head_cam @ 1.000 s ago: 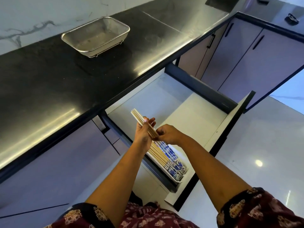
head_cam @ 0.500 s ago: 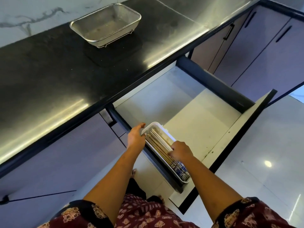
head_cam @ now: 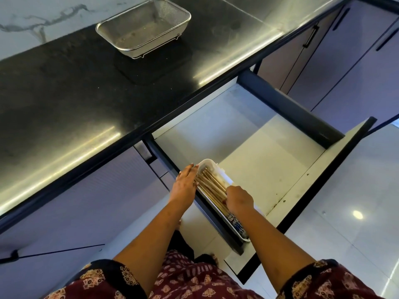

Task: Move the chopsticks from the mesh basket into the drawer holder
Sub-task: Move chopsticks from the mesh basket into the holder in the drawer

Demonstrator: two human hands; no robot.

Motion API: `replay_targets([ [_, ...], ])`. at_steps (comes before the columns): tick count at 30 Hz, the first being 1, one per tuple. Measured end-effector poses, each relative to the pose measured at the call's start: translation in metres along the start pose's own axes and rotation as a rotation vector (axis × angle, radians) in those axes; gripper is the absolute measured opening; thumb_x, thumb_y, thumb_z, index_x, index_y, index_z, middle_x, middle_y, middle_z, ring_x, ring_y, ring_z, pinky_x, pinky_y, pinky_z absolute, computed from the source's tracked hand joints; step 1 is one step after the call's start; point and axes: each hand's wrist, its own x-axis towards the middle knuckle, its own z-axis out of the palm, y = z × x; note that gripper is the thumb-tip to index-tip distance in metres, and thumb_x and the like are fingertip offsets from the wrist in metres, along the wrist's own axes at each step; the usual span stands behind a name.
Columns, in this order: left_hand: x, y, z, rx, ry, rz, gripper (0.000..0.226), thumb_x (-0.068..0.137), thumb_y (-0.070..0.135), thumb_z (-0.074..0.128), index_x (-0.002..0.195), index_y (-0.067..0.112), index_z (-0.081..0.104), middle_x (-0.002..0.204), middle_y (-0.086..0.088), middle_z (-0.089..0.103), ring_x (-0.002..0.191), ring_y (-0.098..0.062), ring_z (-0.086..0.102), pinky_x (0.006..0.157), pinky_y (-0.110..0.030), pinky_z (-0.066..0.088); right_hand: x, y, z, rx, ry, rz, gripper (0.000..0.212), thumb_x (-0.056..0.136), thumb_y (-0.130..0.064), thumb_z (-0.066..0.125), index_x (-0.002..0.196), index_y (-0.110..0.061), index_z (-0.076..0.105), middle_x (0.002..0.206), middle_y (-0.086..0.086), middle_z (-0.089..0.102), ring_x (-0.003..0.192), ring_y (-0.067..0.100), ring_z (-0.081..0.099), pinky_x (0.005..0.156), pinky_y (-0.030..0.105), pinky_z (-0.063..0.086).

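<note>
Both hands, left hand (head_cam: 186, 184) and right hand (head_cam: 239, 199), rest on chopsticks (head_cam: 210, 186) in the white drawer holder (head_cam: 212, 164); mesh basket (head_cam: 143, 26) sits on the bench (head_cam: 64, 87).

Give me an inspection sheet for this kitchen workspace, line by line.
Surface: black countertop, glossy, bare apart from the basket.
Job's things: mesh basket looks empty; chopsticks lie in the white holder inside the open drawer.
Clutter: nothing seen.
Grips: left hand flat against the holder's outer side; right hand on the chopsticks, fingers hidden.
Cables: nothing seen.
Surroundings: closed cabinet doors, shiny floor.
</note>
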Motion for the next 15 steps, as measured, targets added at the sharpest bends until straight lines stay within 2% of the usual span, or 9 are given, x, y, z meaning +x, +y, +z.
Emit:
replay_targets([
  [7,0.002,-0.002,0.000,0.068,-0.058,-0.017,0.057,0.100,0.019,0.041,0.151,0.017,0.016,0.158,-0.004,0.022,0.145,-0.027,0.021,0.119,-0.043,0.022,-0.006,-0.007,-0.002,-0.220,0.089,-0.074,0.023,0.096,-0.005,0.050,0.116,-0.010,0.060,0.109,0.006,0.069,0.098,0.021,0.068,0.081,0.028,0.053],
  [15,0.007,-0.005,0.002,0.109,-0.106,-0.002,0.060,0.100,0.020,0.042,0.152,0.019,0.012,0.159,-0.003,0.018,0.145,-0.032,0.020,0.118,-0.048,0.022,-0.012,-0.002,0.002,-0.253,0.070,-0.031,0.028,0.097,-0.008,0.051,0.124,-0.007,0.052,0.115,0.008,0.068,0.103,0.023,0.068,0.086,0.031,0.054],
])
